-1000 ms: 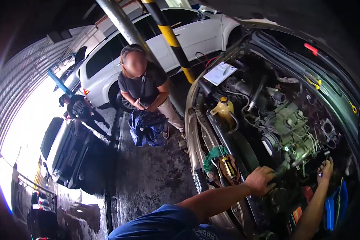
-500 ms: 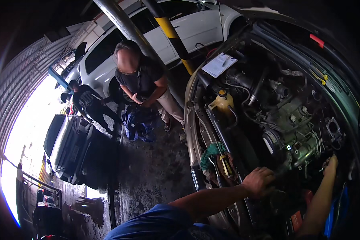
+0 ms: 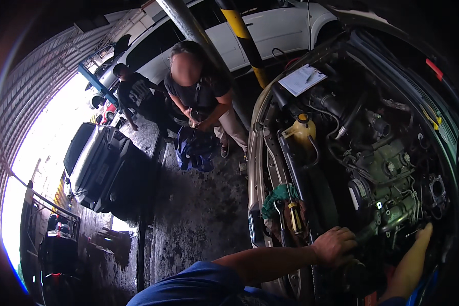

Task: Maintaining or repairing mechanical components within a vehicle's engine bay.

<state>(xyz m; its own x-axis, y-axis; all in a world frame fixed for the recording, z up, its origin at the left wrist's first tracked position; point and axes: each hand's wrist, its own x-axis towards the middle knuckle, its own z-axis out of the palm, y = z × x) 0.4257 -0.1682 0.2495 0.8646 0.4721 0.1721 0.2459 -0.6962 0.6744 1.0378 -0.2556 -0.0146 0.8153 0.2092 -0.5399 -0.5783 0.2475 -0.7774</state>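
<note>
My left hand (image 3: 335,246) lies at the near side of the engine bay, its fingers bent down over a dark part whose kind I cannot make out. Deeper in on the right, my right hand (image 3: 424,233) is closed beside the engine (image 3: 392,178). A thin shiny metal tool (image 3: 409,235) sticks out from its fingers; shadow hides what sort it is. Left of my left hand, a yellow-handled screwdriver (image 3: 295,218) and a metal wrench (image 3: 279,214) rest by a green rag (image 3: 280,198) on the car's front edge.
Beyond the rag stands a yellowish coolant tank (image 3: 302,131). A clipboard (image 3: 302,80) with paper and a pen lies across the far corner of the bay. One person (image 3: 201,97) stands past the car's front holding dark blue cloth; another person (image 3: 137,94) is farther back, near a parked car (image 3: 99,166).
The view has shifted, so the car sits farther right. My left hand's fingers have bent down more. The farther person has straightened up, and the nearer one's blue cloth is lifted higher.
</note>
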